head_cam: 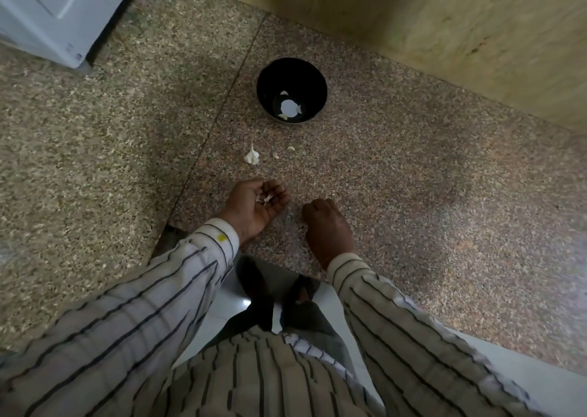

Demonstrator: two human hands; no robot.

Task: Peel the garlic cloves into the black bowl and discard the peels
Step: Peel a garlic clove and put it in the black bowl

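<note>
Right hand (327, 226) curled, holding nothing seen; left hand (257, 205) cupping peels (264, 198), black bowl (291, 91) beyond

Your work surface is a speckled granite counter (397, 175), pinkish slab at centre, greyer slab to the left, a seam running between them. On the pink slab: black bowl (291, 92) toward the back wall, pale pieces showing in its bottom. Nearer you, a partial garlic bulb (252, 156), with two loose cloves (275, 155) just to its right. Your hands sit at the near edge.
</note>
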